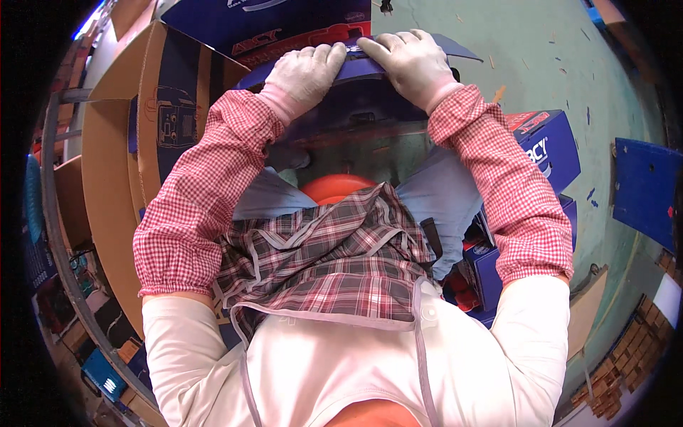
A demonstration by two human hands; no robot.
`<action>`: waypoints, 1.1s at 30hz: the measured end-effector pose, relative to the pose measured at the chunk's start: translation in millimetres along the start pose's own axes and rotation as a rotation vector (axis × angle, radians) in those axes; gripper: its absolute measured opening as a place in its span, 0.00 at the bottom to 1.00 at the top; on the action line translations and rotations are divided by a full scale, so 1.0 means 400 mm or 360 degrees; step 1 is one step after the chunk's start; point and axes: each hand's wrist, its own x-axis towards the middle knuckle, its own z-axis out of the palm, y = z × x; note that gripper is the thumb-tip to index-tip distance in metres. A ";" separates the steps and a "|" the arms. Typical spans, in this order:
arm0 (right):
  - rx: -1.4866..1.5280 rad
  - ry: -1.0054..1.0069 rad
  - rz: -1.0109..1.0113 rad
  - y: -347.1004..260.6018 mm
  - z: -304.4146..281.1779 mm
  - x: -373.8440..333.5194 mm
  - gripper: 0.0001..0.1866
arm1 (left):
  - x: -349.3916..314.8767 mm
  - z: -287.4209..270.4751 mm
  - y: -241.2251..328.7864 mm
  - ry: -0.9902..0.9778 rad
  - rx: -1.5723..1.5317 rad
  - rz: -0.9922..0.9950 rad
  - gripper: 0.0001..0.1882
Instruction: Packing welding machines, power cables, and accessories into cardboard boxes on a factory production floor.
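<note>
From my end I have the blue carton (341, 107) at the far middle of the view, with a blue-and-red box (284, 25) just beyond it on the far left. My left hand (304, 75) rests on the left part of the carton's bent flap (361, 69) and my right hand (415, 67) on the right part, the two close together but apart. Both are in pale gloves, with fingers lying over the flap's far edge; its underside is hidden, so I can't tell whether the thumbs pinch it or the hands only press.

I judge this as printed cardboard: light, stiff across a flat panel, ready to give at a crease. The face has some sheen, so I'd expect the gloves to slide a little unless I press evenly. It shouldn't break, but a corner could crush or the flap could buckle under a one-sided push. I'd take hold close to the fold, one hand on each half, and keep off the thin tip at the far right, which looks likely to flex. A brown carton (151, 99) stands open on the left, and a blue box (558, 153) sits on the right
</note>
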 end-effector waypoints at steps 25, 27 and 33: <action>0.0354 -0.0893 0.0089 -0.111 0.117 -0.168 0.08 | 0.010 -0.003 -0.008 0.0131 -0.0186 -0.0030 0.13; 0.0371 -0.0989 0.0139 -0.094 0.104 -0.161 0.10 | 0.017 -0.002 -0.014 0.0163 -0.0208 -0.0014 0.13; 0.0631 -0.0812 0.0392 -0.086 0.120 -0.200 0.10 | 0.015 -0.001 -0.018 0.0110 -0.0214 -0.0051 0.12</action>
